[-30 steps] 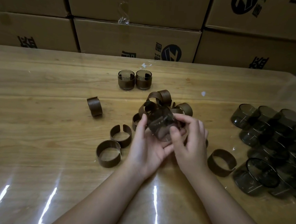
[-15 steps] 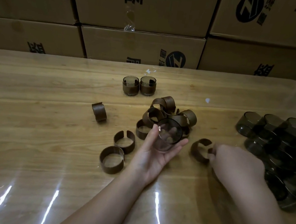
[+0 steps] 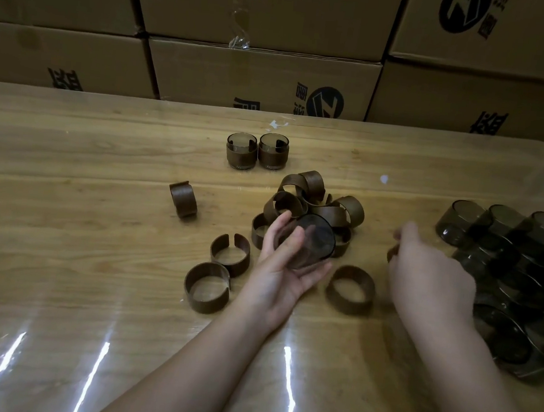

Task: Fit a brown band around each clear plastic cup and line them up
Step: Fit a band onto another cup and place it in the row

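My left hand lies palm up at the table's middle and holds a clear cup on its side, mouth towards me. My right hand hovers to the right, blurred, fingers curled. A brown band edge shows at its fingertips, and it seems to pinch it. Behind the cup lies a pile of brown bands. Another band lies flat between my hands. Two banded cups stand side by side farther back.
Three loose bands lie left of my left hand. A heap of several bare clear cups fills the table's right side. Stacked cardboard boxes wall the table's far edge.
My right hand left the cup, reached right to a band on the table and lifted. My left hand alone keeps the cup, now turned with its mouth towards me.
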